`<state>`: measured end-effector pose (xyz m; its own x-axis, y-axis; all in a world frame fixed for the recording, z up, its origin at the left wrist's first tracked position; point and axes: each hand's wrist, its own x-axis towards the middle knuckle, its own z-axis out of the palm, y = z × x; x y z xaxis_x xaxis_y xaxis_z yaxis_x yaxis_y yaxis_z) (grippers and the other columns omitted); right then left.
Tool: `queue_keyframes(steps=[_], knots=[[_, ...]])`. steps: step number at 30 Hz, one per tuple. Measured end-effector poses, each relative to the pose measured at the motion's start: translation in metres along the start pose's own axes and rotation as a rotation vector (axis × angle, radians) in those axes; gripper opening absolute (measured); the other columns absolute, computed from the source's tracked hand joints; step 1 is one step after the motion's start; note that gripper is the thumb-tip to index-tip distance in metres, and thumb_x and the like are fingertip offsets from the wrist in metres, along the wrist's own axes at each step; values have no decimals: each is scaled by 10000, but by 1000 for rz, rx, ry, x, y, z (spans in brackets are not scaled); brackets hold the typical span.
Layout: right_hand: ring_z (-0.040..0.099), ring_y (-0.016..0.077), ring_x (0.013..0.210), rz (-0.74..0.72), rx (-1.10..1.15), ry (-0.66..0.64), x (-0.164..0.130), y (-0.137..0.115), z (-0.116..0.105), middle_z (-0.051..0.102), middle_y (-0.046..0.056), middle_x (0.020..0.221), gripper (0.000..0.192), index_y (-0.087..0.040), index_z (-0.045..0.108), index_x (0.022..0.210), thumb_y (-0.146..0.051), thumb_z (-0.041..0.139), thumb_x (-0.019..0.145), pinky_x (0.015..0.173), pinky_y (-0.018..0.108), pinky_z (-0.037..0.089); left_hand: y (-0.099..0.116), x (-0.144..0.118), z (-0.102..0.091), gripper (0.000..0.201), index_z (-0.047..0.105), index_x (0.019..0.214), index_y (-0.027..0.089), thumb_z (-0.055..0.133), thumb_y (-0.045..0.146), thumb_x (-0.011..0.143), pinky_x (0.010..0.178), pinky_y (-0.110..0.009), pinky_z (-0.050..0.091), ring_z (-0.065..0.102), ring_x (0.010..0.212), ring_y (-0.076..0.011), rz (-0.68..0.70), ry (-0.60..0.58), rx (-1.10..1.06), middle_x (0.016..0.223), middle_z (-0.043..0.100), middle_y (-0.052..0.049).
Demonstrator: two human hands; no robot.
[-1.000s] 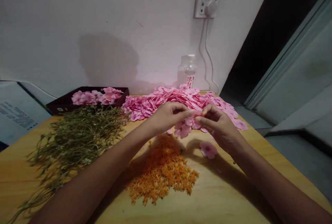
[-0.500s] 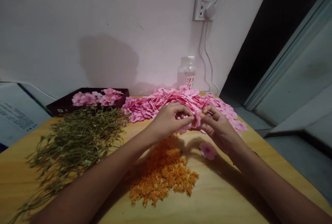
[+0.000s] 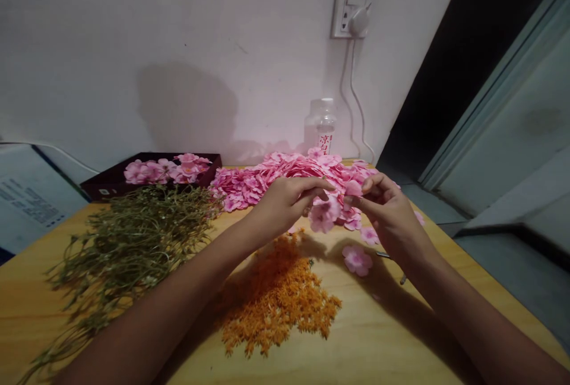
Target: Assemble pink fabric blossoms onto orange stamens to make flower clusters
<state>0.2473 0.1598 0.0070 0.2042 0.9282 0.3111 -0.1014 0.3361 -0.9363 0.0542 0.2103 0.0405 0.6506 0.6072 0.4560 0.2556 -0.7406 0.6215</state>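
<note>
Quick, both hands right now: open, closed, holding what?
Left hand: fingers pinched on a pink flower.
Right hand: fingers pinched on a pink petal.

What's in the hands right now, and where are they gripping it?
Left hand pinches a pink flower by its top edge; right hand pinches a pink petal.

The green stems (image 3: 120,248) run off the frame at 8 o'clock. Both forearms are cut by the bottom edge. The bottle (image 3: 321,126) is hidden below by the pink petal heap (image 3: 285,174), its label too small to read. A thin dark object (image 3: 403,278) under the right wrist cannot be identified.
</note>
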Motion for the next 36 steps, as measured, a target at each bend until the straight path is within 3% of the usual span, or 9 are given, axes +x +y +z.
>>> queue_keyframes(steps=[5,7,11,15,36], knots=[[575,112,698,-66,-117,5,-3,-8,2,574,-34,734,226,-225,558,764,-204,760,666,666,231,479,3,-1,6,261,489,1132,195,502,271,883,703,-257,467,648,795,-140,-142,29,-130,898,706,-35],[599,124,737,-105,-164,14,-6,-11,5,602,-19,768,193,-229,573,795,-206,737,696,683,237,490,3,-1,9,223,527,1076,186,515,282,875,681,-245,464,641,776,-135,-162,44,-149,903,700,-37],[613,127,745,-178,-159,66,-8,-13,9,589,-30,761,226,-244,547,811,-206,737,693,703,246,512,1,-1,14,176,615,892,169,536,323,861,634,-226,448,599,680,-110,-139,78,-180,813,667,-17],[615,122,728,-211,-137,75,-7,-12,10,570,-42,744,241,-247,524,806,-199,732,693,707,250,525,-1,-2,18,181,619,836,162,541,323,857,594,-215,431,554,593,-87,-151,64,-224,731,636,4],[540,93,717,-222,-175,52,-11,-5,15,520,-37,768,221,-226,501,771,-184,713,727,640,205,463,0,-3,21,145,662,840,177,560,278,851,664,-234,440,612,689,-113,-45,154,2,781,701,-6]])
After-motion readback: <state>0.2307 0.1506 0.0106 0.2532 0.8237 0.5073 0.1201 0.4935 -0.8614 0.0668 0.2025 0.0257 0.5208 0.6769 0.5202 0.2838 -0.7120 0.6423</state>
